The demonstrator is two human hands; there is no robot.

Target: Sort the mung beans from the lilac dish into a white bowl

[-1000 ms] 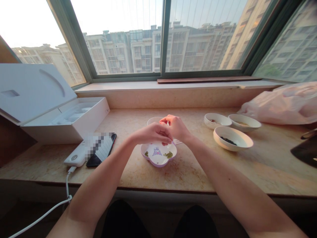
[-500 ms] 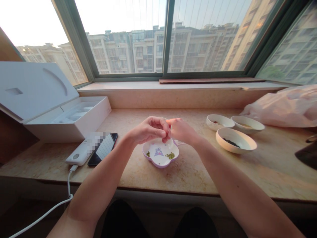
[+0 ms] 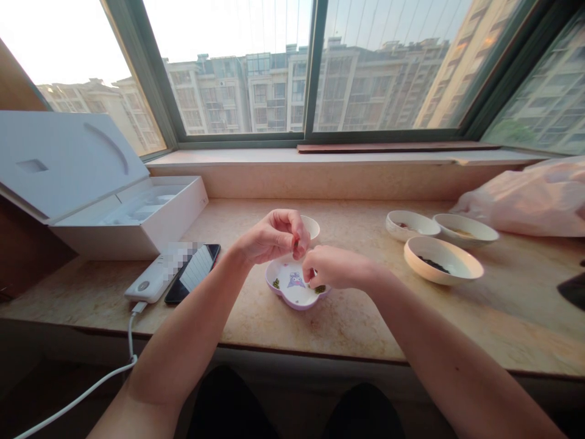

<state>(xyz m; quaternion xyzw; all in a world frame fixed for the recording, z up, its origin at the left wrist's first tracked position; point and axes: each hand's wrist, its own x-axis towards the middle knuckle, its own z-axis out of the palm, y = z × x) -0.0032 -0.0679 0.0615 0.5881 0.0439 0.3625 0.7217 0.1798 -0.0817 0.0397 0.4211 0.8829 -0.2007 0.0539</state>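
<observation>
Head view: shallow flower-shaped dish [image 3: 292, 294], white inside with purple rim and cartoon print, sits on the table [image 3: 365, 332] near the front edge, midway between the forearms. Green beans [image 3: 276, 283] in its left lobe, small pile; more green beans [image 3: 320, 289] in the right lobe, partly covered by the right hand [image 3: 336, 266]. Right hand is narrow, fingers curled down at that lobe; cannot tell if it holds anything. Left hand [image 3: 276, 235] hangs above the dish's back edge, thumb and fingertips pinched on a tiny greenish bit [image 3: 296, 243], too small to name.

Small white bowl [image 3: 313, 226] stands behind the dish, mostly hidden by the left hand; contents not visible. Three bowls grouped at right: front bowl [image 3: 439, 277] has black pieces, back left bowl [image 3: 402, 232] reddish bits, back right bowl [image 3: 484, 237] tan bits. Open white box [image 3: 178, 213] at left holds a pale insert [image 3: 141, 210].

Versus half a second ago: right hand has dropped from beside the left fingertips to the right lobe, covering part of the bean pile; more of the small white bowl shows. Left hand stays pinched, about same spot over the dish.
</observation>
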